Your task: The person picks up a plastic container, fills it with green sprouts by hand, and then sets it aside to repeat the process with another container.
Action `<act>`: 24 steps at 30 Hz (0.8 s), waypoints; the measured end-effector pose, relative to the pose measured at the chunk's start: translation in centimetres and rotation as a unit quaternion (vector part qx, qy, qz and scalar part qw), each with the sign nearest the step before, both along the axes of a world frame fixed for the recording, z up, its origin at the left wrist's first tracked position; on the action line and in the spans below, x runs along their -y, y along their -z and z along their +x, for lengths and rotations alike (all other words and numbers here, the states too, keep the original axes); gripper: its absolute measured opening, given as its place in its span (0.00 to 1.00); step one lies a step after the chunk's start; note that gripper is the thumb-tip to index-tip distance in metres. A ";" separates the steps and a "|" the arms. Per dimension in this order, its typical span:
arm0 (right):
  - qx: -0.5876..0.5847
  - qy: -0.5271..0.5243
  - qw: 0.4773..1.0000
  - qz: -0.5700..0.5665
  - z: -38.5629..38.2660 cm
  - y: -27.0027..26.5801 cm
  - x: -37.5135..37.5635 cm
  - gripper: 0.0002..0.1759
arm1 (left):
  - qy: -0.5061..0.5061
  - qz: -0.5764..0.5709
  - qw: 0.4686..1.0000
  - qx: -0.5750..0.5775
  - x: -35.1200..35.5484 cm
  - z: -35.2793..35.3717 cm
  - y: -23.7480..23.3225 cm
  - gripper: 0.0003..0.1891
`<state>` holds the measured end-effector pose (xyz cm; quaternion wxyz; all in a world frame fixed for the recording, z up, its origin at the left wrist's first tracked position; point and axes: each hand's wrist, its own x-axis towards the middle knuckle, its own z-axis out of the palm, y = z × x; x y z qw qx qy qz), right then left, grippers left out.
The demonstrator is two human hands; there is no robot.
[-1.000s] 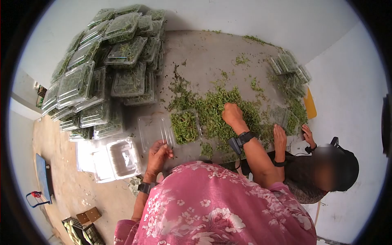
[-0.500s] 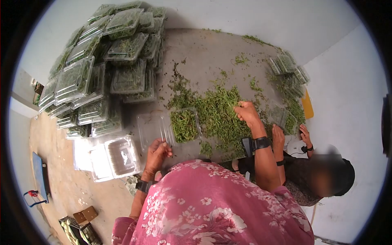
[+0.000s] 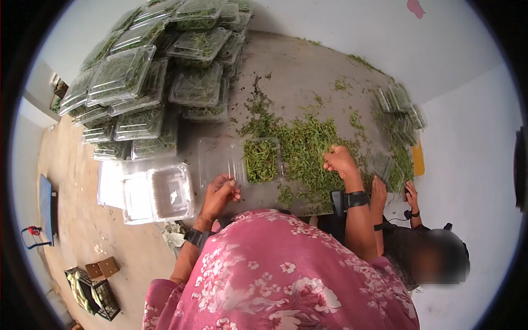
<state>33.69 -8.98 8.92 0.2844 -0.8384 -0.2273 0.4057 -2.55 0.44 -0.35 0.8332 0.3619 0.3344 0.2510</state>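
Note:
In the head view, an open clear plastic clamshell box (image 3: pixel 279 175) lies on the table, its base filled with green sprigs. Its bare lid (image 3: pixel 215 159) is folded out to the left. My left hand (image 3: pixel 221 192) is by the near edge of that lid, fingers curled and thumb pressed in; whatever it may pinch is too small to tell. Right of the box spreads a loose heap of greens (image 3: pixel 305 148). On the right side of this heap, my right hand (image 3: pixel 341 160) is closed in a pinch on some sprigs, the fingertips partly hidden.
Tall stacks of filled clamshells (image 3: pixel 121 74) rise at the left. Empty open clamshells (image 3: pixel 173 192) sit at the table's near left edge. At the right, a co-worker's hands (image 3: pixel 378 193) are beside more greens and a clear box. A crate (image 3: pixel 104 297) and a blue trolley (image 3: pixel 47 209) stand on the floor.
The camera view has turned, so the stacks and box appear further right and mostly higher. Relative to the heap, my right hand is slightly nearer me. My left hand stays by the lid.

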 end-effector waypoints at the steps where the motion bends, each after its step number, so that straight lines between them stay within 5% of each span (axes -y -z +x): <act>1: 0.019 -0.018 0.999 -0.023 -0.2 0.1 0.0 0.37 | 0.000 -0.002 1.000 0.005 0.0 0.0 0.1 0.15; 10: -0.007 -0.050 0.997 0.057 -3.8 -2.4 -1.2 0.33 | 0.007 -0.016 1.000 0.009 -0.2 0.0 0.2 0.16; 17: -0.185 -0.060 0.970 0.146 -9.9 -1.5 -5.1 0.39 | 0.006 -0.013 1.000 0.011 -0.1 -0.2 0.0 0.15; 21: -0.155 -0.089 0.977 0.116 -11.8 -0.2 -6.7 0.44 | 0.008 0.004 1.000 0.003 -0.2 0.0 0.1 0.15; 24: -0.043 -0.147 0.987 0.059 -12.2 1.1 -7.1 0.28 | 0.012 0.012 1.000 -0.006 -0.2 -0.1 -0.4 0.15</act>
